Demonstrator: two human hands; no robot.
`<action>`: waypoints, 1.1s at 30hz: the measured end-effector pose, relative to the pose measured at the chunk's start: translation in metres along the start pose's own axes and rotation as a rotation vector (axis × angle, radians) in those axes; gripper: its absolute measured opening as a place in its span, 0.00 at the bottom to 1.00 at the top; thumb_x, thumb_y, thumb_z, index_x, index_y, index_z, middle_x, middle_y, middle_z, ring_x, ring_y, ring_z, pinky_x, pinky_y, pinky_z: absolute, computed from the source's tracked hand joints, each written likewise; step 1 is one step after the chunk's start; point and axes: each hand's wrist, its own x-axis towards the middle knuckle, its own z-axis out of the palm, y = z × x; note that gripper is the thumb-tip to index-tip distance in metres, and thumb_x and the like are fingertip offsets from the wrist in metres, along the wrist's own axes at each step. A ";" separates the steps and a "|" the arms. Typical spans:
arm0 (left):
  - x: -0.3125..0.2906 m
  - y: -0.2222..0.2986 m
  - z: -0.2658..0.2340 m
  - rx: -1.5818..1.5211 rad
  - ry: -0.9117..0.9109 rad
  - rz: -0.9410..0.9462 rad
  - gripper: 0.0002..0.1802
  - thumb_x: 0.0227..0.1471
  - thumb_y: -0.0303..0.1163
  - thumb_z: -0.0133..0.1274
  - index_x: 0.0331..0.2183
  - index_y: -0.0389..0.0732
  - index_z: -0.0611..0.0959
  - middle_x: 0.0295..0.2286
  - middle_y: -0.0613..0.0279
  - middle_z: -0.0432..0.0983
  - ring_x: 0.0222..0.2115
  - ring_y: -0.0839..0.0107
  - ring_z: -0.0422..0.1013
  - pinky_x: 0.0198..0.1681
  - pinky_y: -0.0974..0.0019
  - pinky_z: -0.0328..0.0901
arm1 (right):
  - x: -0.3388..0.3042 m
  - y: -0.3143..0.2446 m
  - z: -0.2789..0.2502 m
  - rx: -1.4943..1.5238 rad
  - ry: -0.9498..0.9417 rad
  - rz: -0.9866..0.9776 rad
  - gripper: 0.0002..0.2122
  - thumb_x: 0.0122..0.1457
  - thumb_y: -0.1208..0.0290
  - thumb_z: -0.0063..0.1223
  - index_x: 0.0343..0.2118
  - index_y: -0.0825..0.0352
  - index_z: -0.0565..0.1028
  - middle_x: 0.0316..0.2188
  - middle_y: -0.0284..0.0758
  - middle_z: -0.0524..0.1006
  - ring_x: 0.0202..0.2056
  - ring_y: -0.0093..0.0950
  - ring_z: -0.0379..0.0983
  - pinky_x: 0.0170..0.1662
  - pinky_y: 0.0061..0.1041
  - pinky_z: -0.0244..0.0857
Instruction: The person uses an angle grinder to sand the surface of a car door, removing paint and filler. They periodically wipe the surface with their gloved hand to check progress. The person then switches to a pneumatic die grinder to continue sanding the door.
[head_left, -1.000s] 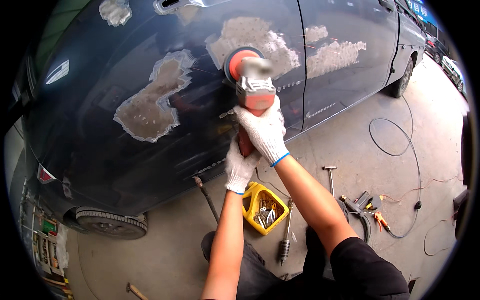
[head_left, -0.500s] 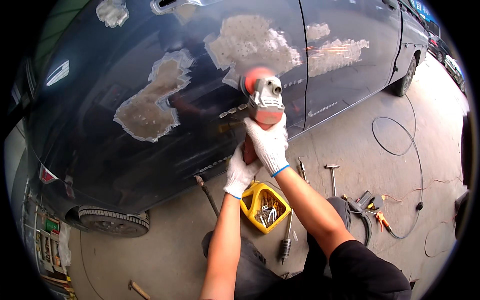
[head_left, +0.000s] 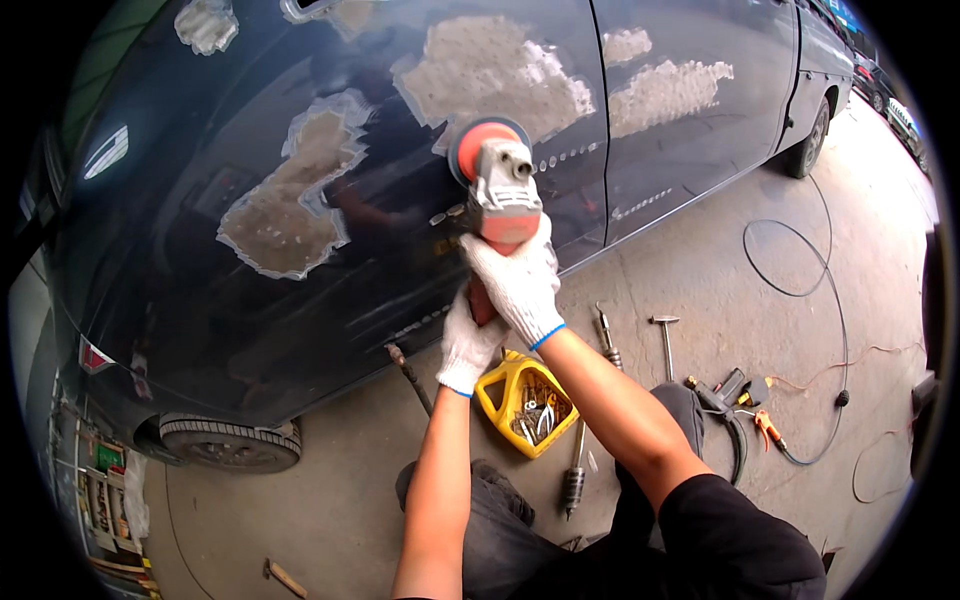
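Both my hands, in white knit gloves, grip an angle grinder (head_left: 506, 200) with a grey head, a red body and a round red and dark disc (head_left: 470, 150). My right hand (head_left: 522, 285) wraps round the body just behind the head. Lower down, my left hand (head_left: 466, 345) closes round the rear of the handle. The disc is at the lower edge of a large sanded patch (head_left: 490, 75) on the dark vehicle's side panel (head_left: 400, 215); whether it touches the metal I cannot tell. Another bare patch (head_left: 285, 225) lies to the left, and one (head_left: 670, 95) beyond the panel seam.
Below my hands stands a cut-open yellow jug (head_left: 530, 449) holding small metal parts. Around it on the floor lie a slide hammer (head_left: 574, 480), a hammer (head_left: 666, 345), an orange air blow gun (head_left: 766, 430) and a looping hose (head_left: 838, 320). A wooden-handled hammer (head_left: 287, 578) lies at lower left.
The grinder has moved slightly left along the panel, and its disc now shows more of its face. Orange sparks that flew across the right-hand patch are gone. Both hands keep their grip.
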 end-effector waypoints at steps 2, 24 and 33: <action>0.000 -0.002 0.001 0.026 0.027 0.026 0.52 0.34 0.52 0.70 0.56 0.34 0.68 0.48 0.47 0.75 0.49 0.59 0.73 0.52 0.61 0.66 | 0.002 -0.001 0.000 0.030 0.008 -0.018 0.38 0.42 0.53 0.68 0.54 0.68 0.64 0.45 0.48 0.77 0.49 0.44 0.74 0.52 0.38 0.67; -0.014 -0.043 0.019 -0.064 -0.044 0.087 0.53 0.35 0.51 0.71 0.57 0.35 0.67 0.48 0.53 0.74 0.48 0.67 0.71 0.52 0.64 0.65 | -0.008 0.045 0.003 -0.019 -0.018 -0.007 0.37 0.44 0.54 0.67 0.54 0.65 0.62 0.44 0.46 0.77 0.46 0.45 0.75 0.50 0.38 0.68; 0.008 -0.017 0.025 -0.042 -0.053 0.092 0.53 0.33 0.53 0.70 0.56 0.34 0.67 0.49 0.49 0.74 0.48 0.61 0.72 0.52 0.62 0.65 | 0.012 0.036 -0.007 0.024 0.073 0.034 0.36 0.43 0.54 0.68 0.53 0.65 0.63 0.43 0.47 0.77 0.45 0.47 0.75 0.49 0.39 0.68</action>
